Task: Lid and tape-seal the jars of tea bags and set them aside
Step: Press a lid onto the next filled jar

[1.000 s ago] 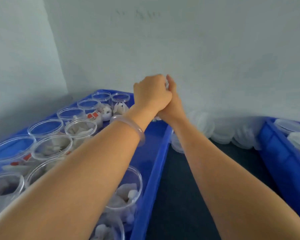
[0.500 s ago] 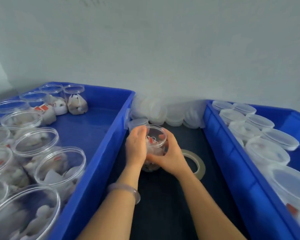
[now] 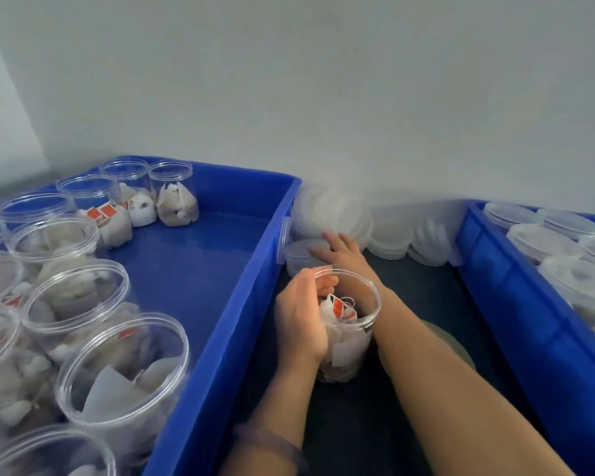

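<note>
**One hand holds an open jar, the other reaches the lids**

Nearest the camera, two bare forearms stretch over a dark table (image 3: 358, 424), with a pale bracelet (image 3: 275, 444) on the left wrist. Between two blue bins stands a clear jar (image 3: 347, 341) of tea bags, upright and without a lid. The left hand (image 3: 301, 321) grips its left side, fingers curled over the rim. The right forearm crosses beside the jar and hides most of a tape roll (image 3: 457, 345).

Further off, the right hand (image 3: 340, 250) lies with fingers stretched out on a loose lid (image 3: 299, 255), not closed around it. Behind it, a pile of lids (image 3: 392, 235) leans against the wall.

The left bin (image 3: 241, 304) holds open jars (image 3: 117, 365). The right bin (image 3: 516, 304) holds lidded jars (image 3: 543, 242).

Half a second ago both hands cupped the jar and the tape roll lay in plain sight.
</note>
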Motion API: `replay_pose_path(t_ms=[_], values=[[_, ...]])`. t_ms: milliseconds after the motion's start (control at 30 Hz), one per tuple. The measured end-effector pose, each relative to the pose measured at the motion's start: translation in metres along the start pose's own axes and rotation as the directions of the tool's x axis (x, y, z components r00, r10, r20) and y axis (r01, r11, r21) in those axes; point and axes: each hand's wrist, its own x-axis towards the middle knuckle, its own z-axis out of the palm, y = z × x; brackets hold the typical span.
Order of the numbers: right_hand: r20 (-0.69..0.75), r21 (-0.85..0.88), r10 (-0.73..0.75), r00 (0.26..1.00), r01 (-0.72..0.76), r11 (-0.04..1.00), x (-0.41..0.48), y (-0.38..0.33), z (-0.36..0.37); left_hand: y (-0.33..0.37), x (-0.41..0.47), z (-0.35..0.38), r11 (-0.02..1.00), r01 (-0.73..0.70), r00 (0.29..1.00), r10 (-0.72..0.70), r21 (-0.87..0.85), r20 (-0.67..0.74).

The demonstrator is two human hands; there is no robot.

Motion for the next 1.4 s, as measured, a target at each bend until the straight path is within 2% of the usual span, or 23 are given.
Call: replay_pose_path(t_ms=[67,167,233,367,433,533,633,733,867,967,1000,1133,1267,1400], values=[[-0.084,-0.169,-0.075,0.994,0.060,0.984,-0.001,0.003,-0.002,0.000,-0.001,0.000,1.000,-0.017,1.000,0.017,-0.002,0.010],[-0.156,-0.139,-0.142,0.978,0.121,0.983,-0.006,0.004,-0.009,0.001,-0.002,-0.001,1.000,-0.013,1.000,0.013,-0.004,0.015],[-0.080,-0.060,-0.102,0.992,0.097,0.993,-0.007,0.002,-0.013,0.001,-0.002,-0.001,1.000,-0.004,1.000,0.004,0.001,0.027],[0.179,-0.150,-0.050,0.983,0.077,0.986,0.003,0.004,-0.008,0.003,-0.003,-0.002,1.000,-0.009,0.999,0.008,0.016,0.052],[0.167,-0.046,-0.004,0.986,0.012,0.999,0.003,0.004,-0.006,0.003,-0.003,-0.002,1.000,-0.016,0.999,0.015,0.020,0.047],[0.061,0.052,0.053,0.997,-0.056,0.997,-0.002,0.002,-0.005,0.002,-0.003,-0.002,1.000,-0.012,0.999,0.011,0.027,0.030],[-0.044,0.134,0.064,0.997,-0.057,0.989,-0.001,0.000,-0.003,0.000,-0.003,-0.002,1.000,-0.014,1.000,0.013,0.021,0.025],[-0.037,0.277,0.088,0.995,-0.074,0.958,0.004,-0.006,-0.001,-0.001,-0.002,-0.002,1.000,-0.014,1.000,0.014,0.020,0.023],[0.005,0.535,0.251,0.968,-0.215,0.817,0.009,-0.006,0.006,-0.006,0.001,-0.001,1.000,-0.001,1.000,0.001,0.005,0.005],[0.012,0.685,0.227,0.974,-0.173,0.707,0.003,0.000,0.002,-0.006,0.001,0.000,1.000,0.025,0.999,-0.026,-0.014,-0.022],[-0.001,0.691,0.210,0.978,-0.151,0.707,0.000,0.002,-0.002,-0.006,0.001,0.000,1.000,0.017,0.999,-0.017,-0.011,-0.031],[-0.010,0.513,0.151,0.988,-0.125,0.849,-0.012,0.012,-0.014,-0.005,-0.002,0.000,1.000,0.008,0.999,-0.008,0.001,-0.037],[0.019,0.441,0.163,0.986,-0.155,0.884,-0.007,0.003,-0.011,-0.002,-0.003,0.001,0.999,0.040,0.998,-0.041,-0.025,-0.042],[-0.071,0.356,0.135,0.988,-0.101,0.929,0.004,-0.007,-0.001,-0.003,-0.002,0.000,0.999,0.024,0.999,-0.025,-0.034,-0.028]])
